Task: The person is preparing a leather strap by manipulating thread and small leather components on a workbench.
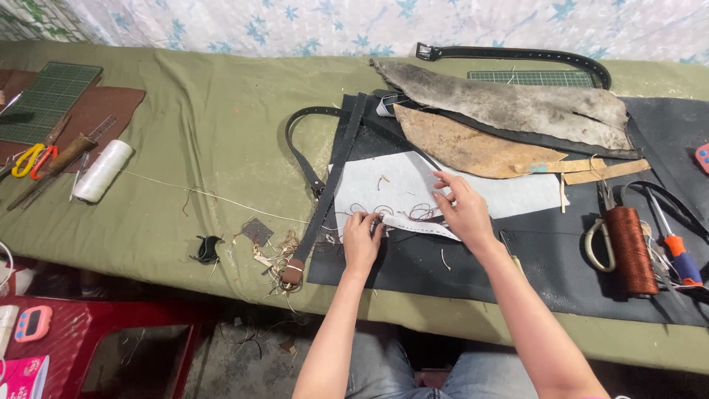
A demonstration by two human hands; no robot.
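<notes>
White strip (413,224) pinched at end by left hand (361,240), steadied flat by right hand (461,208) fingertips, kept taut between hands; brown thread spool (630,250) right of hands.

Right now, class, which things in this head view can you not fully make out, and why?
- Left hand: its fingers cover whatever they pinch on the white strip.
- Scissors: mostly hidden behind the brown thread spool.
- Pink timer: display too small.
- Blue-handled tool: tip hidden.
</notes>
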